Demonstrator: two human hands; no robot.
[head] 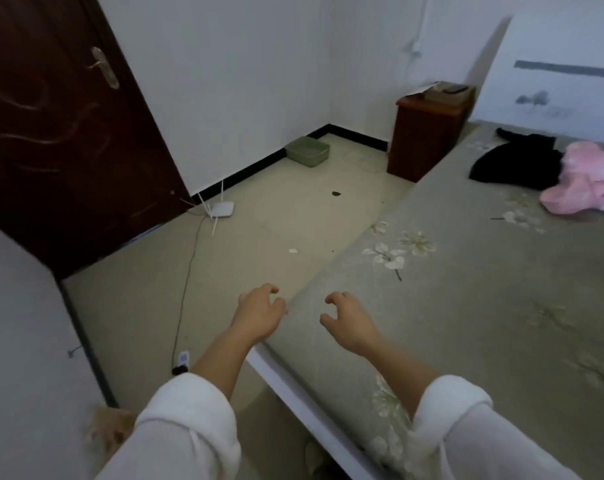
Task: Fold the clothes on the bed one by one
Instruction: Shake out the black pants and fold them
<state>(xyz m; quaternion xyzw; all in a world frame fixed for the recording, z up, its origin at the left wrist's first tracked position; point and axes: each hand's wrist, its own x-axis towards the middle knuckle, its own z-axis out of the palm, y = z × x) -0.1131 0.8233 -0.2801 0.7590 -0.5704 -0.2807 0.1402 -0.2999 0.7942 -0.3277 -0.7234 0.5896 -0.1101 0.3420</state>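
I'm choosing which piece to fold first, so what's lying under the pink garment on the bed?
The pink garment covers one edge of a black garment on the floral sheet; whatever else lies beneath is hidden.

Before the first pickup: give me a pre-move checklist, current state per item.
1. Left hand free: ok, loosely curled, holding nothing.
2. Right hand free: ok, same.
3. Targets located: ok, crumpled black garment and crumpled pink garment lie touching at the far end of the grey-green floral bed sheet.
4. Targets near the hands: not ok, both lie well away.
5. Folding space: ok, sheet in front of the hands is bare.
6. More clothes past the right frame edge: cannot tell.
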